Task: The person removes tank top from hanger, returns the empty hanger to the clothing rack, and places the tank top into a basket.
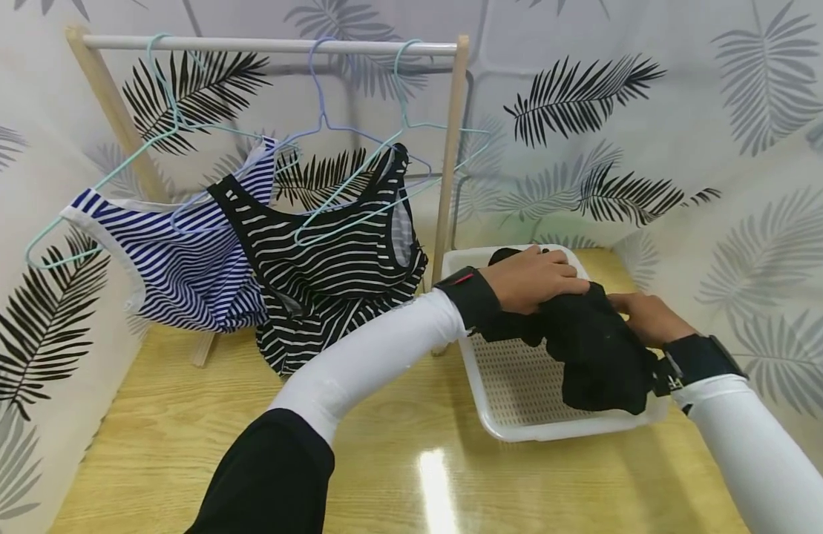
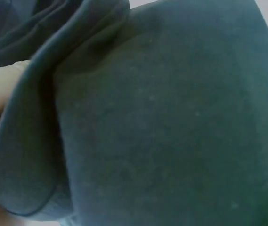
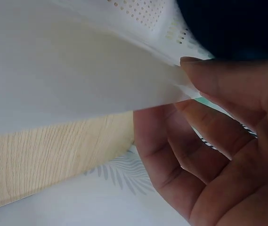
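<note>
My left hand (image 1: 534, 278) grips a dark black garment (image 1: 594, 348) over the white plastic basket (image 1: 487, 404). In the left wrist view, the cloth (image 2: 171, 117) fills most of the picture and a fold of it covers part of the hand (image 2: 2, 89). At the basket's right side, my right hand (image 1: 651, 319) has its thumb on the inner side of the rim and its fingers curled beneath. The right wrist view shows that hand (image 3: 228, 136) pinching the basket's edge (image 3: 166, 84), with dark cloth (image 3: 232, 28) just above the thumb.
Left of the basket stands a clothes rack (image 1: 271, 46) with wooden posts. A blue-striped tank top (image 1: 184, 259) and a black-and-white striped tank top (image 1: 324, 252) hang there on hangers, beside a mint hanger (image 1: 404, 122). Leaf-patterned fabric (image 1: 578, 96) backs the wooden table (image 1: 384, 460).
</note>
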`<action>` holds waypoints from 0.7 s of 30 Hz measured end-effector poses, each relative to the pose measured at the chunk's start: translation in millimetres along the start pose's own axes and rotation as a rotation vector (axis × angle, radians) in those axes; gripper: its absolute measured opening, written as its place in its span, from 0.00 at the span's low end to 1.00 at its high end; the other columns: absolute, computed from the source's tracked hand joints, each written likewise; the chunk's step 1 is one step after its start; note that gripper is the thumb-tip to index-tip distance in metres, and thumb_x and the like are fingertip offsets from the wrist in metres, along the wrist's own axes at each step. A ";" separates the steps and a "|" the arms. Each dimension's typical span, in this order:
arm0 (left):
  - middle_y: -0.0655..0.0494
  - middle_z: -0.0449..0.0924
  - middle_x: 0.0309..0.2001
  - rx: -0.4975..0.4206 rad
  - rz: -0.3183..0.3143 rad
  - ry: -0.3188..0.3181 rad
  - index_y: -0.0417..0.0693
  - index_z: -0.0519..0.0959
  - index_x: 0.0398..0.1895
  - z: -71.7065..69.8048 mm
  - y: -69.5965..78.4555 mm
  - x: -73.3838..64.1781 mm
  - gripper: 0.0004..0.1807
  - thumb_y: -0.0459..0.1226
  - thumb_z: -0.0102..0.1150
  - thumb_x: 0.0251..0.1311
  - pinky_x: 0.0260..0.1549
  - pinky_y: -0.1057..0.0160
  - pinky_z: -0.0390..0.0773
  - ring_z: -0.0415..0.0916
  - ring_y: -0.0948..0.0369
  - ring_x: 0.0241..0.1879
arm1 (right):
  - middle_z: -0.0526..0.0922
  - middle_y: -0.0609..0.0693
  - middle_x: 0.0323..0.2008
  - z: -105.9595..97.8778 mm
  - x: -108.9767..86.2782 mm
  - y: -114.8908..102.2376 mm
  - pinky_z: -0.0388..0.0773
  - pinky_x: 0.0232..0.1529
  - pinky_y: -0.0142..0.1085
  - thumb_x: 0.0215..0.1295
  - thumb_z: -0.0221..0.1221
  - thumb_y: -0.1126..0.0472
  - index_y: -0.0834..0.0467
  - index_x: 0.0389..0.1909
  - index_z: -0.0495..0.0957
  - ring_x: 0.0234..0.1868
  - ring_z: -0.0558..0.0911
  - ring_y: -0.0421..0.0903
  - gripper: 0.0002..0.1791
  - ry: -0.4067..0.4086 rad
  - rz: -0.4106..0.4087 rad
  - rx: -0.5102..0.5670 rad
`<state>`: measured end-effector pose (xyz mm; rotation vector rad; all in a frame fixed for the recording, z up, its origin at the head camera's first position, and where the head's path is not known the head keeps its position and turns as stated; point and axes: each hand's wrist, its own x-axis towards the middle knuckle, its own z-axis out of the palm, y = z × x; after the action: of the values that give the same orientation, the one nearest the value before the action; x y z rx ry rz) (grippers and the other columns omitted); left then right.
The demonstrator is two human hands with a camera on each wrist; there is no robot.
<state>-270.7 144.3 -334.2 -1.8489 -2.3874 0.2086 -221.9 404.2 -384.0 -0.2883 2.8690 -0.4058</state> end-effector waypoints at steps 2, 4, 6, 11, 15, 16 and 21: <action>0.60 0.68 0.64 0.009 -0.009 -0.065 0.61 0.62 0.71 7.7 0.8 -1.4 0.35 0.41 0.64 0.60 0.55 0.55 0.67 0.61 0.57 0.63 | 0.76 0.73 0.52 1.3 -1.0 -0.8 0.74 0.46 0.57 0.61 0.61 0.64 0.67 0.63 0.68 0.50 0.76 0.70 0.29 -0.013 0.003 -0.002; 0.60 0.69 0.63 0.017 -0.021 -0.134 0.62 0.62 0.70 17.2 1.2 -4.6 0.35 0.43 0.64 0.60 0.54 0.56 0.68 0.63 0.57 0.61 | 0.73 0.76 0.54 2.3 -1.9 -1.2 0.74 0.47 0.57 0.60 0.62 0.64 0.69 0.66 0.64 0.51 0.75 0.71 0.33 -0.014 0.001 0.000; 0.60 0.71 0.61 0.018 -0.041 -0.185 0.63 0.63 0.69 25.1 1.3 -9.1 0.34 0.46 0.64 0.60 0.52 0.55 0.68 0.65 0.57 0.58 | 0.73 0.76 0.53 2.8 -2.4 -0.6 0.76 0.44 0.56 0.60 0.62 0.66 0.70 0.66 0.63 0.49 0.77 0.70 0.34 -0.007 -0.010 0.004; 0.59 0.73 0.57 0.013 -0.106 -0.245 0.65 0.66 0.67 36.5 -0.3 -20.6 0.33 0.51 0.65 0.58 0.48 0.55 0.67 0.67 0.57 0.54 | 0.73 0.77 0.53 2.4 -2.5 0.9 0.77 0.40 0.53 0.59 0.62 0.67 0.70 0.65 0.63 0.45 0.80 0.68 0.34 0.011 -0.012 0.006; 0.58 0.73 0.58 0.014 -0.107 -0.256 0.66 0.65 0.68 38.8 -1.1 -23.2 0.34 0.50 0.65 0.58 0.49 0.54 0.68 0.67 0.57 0.56 | 0.72 0.77 0.54 1.5 -2.8 0.2 0.76 0.42 0.55 0.59 0.62 0.67 0.70 0.66 0.63 0.47 0.79 0.68 0.34 0.006 0.007 0.014; 0.58 0.72 0.58 0.010 -0.102 -0.259 0.66 0.64 0.69 39.0 -0.7 -23.1 0.34 0.50 0.64 0.59 0.50 0.54 0.68 0.67 0.57 0.57 | 0.72 0.77 0.54 1.4 -3.0 -0.3 0.76 0.43 0.56 0.59 0.62 0.66 0.70 0.66 0.63 0.47 0.79 0.69 0.34 0.006 0.006 0.016; 0.57 0.71 0.60 -0.019 -0.082 -0.271 0.65 0.63 0.69 40.1 3.2 -21.8 0.33 0.51 0.61 0.61 0.53 0.52 0.67 0.67 0.56 0.58 | 0.72 0.77 0.53 4.1 -2.0 -0.8 0.76 0.42 0.55 0.59 0.62 0.67 0.70 0.66 0.63 0.45 0.80 0.67 0.34 0.009 0.001 0.029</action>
<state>-269.2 122.4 -374.4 -1.8299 -2.6419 0.4574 -218.9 402.9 -387.2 -0.2808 2.8696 -0.4495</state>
